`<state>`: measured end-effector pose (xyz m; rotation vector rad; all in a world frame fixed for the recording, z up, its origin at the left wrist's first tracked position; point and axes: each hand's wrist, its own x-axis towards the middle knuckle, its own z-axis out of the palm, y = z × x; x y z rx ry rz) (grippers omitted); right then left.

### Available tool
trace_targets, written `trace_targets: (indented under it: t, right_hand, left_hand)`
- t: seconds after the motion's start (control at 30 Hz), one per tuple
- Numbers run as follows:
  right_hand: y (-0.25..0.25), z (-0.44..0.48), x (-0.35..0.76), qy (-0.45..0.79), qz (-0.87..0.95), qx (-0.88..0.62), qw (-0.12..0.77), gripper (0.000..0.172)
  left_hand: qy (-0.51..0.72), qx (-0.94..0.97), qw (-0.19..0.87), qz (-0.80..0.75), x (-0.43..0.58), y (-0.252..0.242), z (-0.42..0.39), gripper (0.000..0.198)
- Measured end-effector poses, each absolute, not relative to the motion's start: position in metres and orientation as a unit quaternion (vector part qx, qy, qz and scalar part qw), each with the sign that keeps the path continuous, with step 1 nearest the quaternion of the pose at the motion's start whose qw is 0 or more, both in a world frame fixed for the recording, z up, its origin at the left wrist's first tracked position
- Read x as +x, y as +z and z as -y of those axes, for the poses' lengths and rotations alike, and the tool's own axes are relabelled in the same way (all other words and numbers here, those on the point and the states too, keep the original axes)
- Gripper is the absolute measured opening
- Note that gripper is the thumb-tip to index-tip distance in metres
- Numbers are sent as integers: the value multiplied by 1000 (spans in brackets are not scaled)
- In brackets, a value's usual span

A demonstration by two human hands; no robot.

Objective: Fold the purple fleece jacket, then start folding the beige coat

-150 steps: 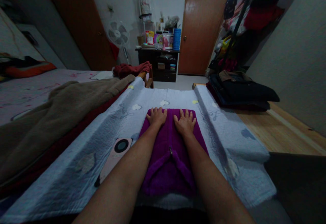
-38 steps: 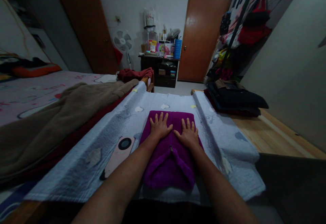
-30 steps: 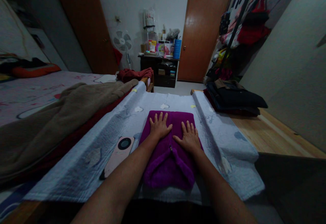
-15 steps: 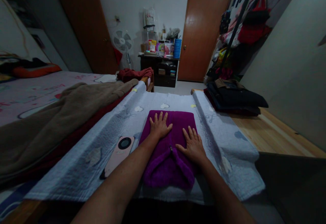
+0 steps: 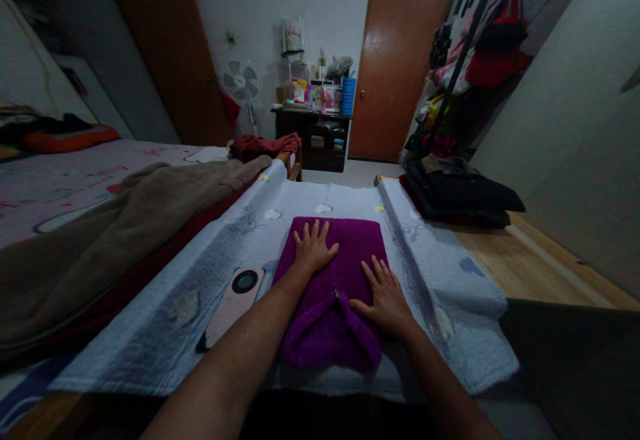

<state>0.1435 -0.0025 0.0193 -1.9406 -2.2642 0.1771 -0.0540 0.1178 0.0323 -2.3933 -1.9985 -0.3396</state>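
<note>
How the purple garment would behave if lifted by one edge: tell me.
The garment would probably flop and start unfolding: it looks like soft cloth, folded, with no tie in view. It seems unlikely to roll, since it lies flat and blocky on the sheet. Its fuzzy lining suggests little slipperiness there.

Room dim, cool-toned; light seems to come from overhead. Soft sheen on far door [image 5: 395, 73]. Back wall [image 5: 325, 0] paler than murky left door [image 5: 155, 53], which leans, stretched near edge. Shadows pool in quilt [image 5: 425, 307] folds. Purple cloth [image 5: 350, 247] fairly sharp; packets [image 5: 299, 90] on cabinet [image 5: 290, 135] soft. Grain in dark corners.
</note>
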Motion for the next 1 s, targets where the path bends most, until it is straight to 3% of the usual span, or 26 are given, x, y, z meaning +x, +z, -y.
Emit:
trace_targets:
  t: [0.73, 1.0]
  right_hand:
    - [5, 27, 165, 60, 765, -630, 121, 86]
    - [20, 30, 174, 81, 754, -648, 75, 80]
  left_hand:
    - [-111, -760, -1, 640, -54, 29, -121, 78]
    - [-124, -757, 8, 641, -54, 28, -119, 76]
